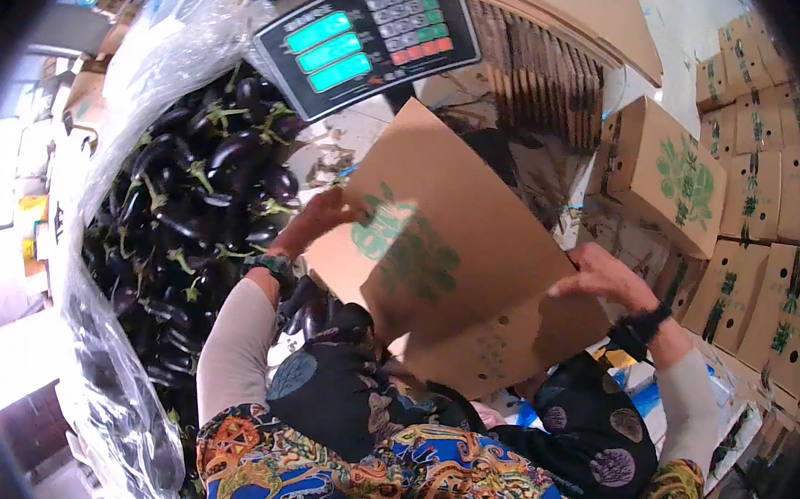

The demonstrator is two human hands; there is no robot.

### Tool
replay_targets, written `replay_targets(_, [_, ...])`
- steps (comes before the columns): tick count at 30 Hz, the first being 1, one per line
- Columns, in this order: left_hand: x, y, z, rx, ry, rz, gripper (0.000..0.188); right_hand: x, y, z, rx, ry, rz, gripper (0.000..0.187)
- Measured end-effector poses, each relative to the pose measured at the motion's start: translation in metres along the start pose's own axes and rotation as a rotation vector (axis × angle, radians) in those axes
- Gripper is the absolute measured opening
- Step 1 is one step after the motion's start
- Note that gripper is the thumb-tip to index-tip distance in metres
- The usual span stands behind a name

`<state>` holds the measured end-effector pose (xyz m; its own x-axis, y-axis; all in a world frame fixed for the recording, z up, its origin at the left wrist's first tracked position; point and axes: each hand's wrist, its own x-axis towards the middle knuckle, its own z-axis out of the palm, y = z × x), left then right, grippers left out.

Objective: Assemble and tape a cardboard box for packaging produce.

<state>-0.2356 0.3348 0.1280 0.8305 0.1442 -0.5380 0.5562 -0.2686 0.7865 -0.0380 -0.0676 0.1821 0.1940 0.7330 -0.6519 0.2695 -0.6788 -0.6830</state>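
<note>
A brown cardboard box (455, 263) with a green leafy print is tilted in front of me, just above my lap. Its left edge is in my left hand (318, 221), with the fingers closed over the board. My right hand (608, 278) grips the opposite edge, thumb lying on the printed face. A lower panel (486, 348) of the same box bends toward my knees and has small round holes. The inside of the box is hidden from me. Close to my left forearm lies a big heap of dark purple eggplants (190, 207).
Clear plastic sheeting (91, 284) borders the heap on the left. Beyond the box stands a scale's display panel (368, 43) with lit green screens. Flat cardboard sheets (551, 79) stand at the back. A closed carton (674, 176) and stacked cartons (757, 182) line the right.
</note>
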Motion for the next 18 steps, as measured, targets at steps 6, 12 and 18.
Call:
replay_targets(6, [-0.066,0.003,-0.006,-0.377,0.026,0.046,0.049,-0.087,-0.129,0.012,-0.311,0.024,-0.234,0.033])
replay_targets(12, [-0.073,0.056,-0.028,-0.204,0.136,0.439,0.052,-0.145,-0.208,0.045,-0.341,0.122,-0.313,0.027])
replay_targets(18, [-0.114,0.159,-0.017,-0.502,0.094,0.49,0.072,-0.18,-0.239,0.064,-0.349,0.384,-0.346,0.029])
